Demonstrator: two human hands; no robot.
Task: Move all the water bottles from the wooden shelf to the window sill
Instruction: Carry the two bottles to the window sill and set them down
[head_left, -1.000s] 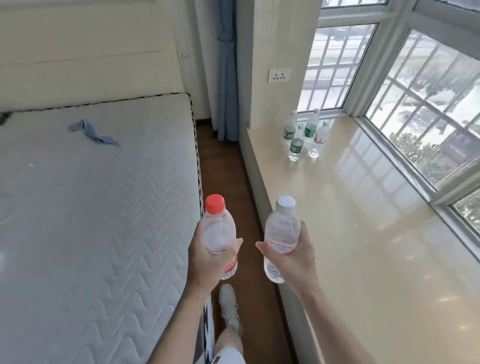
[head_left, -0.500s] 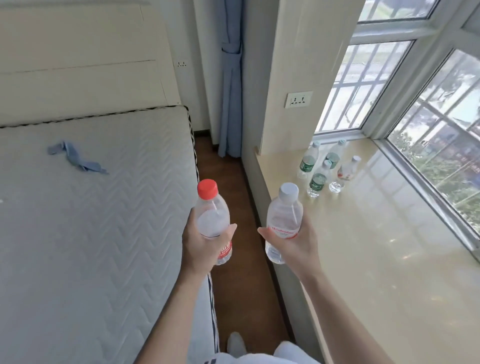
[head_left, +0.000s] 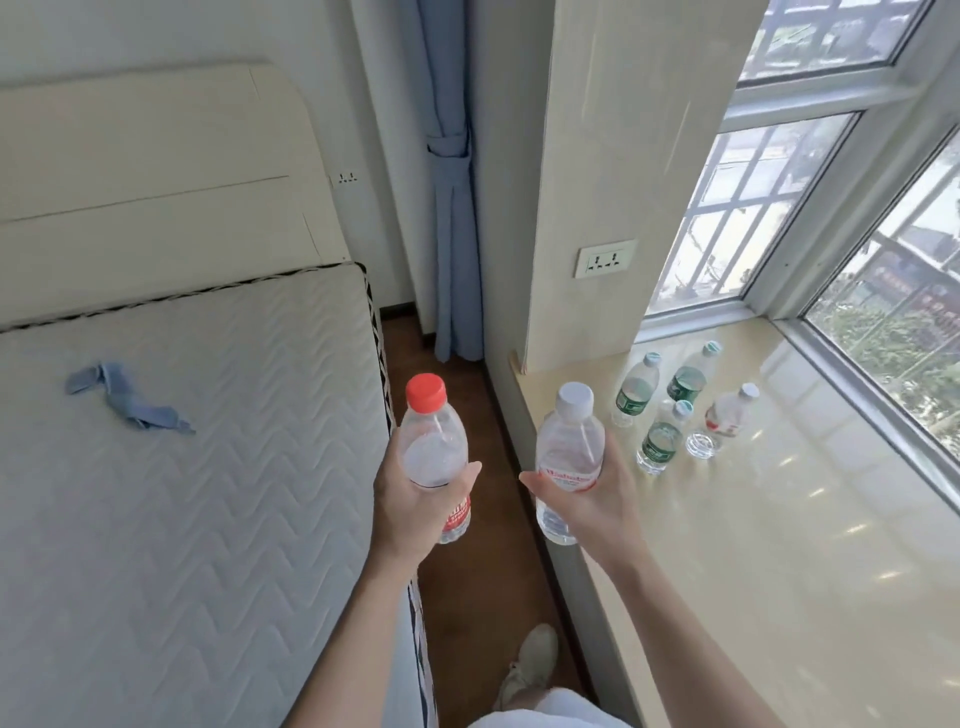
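My left hand (head_left: 410, 499) grips a clear bottle with a red cap (head_left: 434, 441), held upright over the floor gap beside the bed. My right hand (head_left: 597, 499) grips a clear bottle with a white cap (head_left: 569, 441), upright at the near edge of the cream window sill (head_left: 779, 545). On the sill's far end stand three green-labelled bottles (head_left: 660, 441) and one red-labelled bottle (head_left: 727, 415), close together, just beyond my right hand. The wooden shelf is out of view.
A bare white mattress (head_left: 182, 493) fills the left, with a blue cloth (head_left: 127, 397) lying on it. A narrow strip of brown floor (head_left: 467, 597) runs between bed and sill. A blue curtain (head_left: 452, 234) hangs ahead. Window panes (head_left: 883, 338) border the sill.
I have walked forward along the gap; the bottles on the sill are now much closer to my right hand. Both hands still hold their bottles upright.
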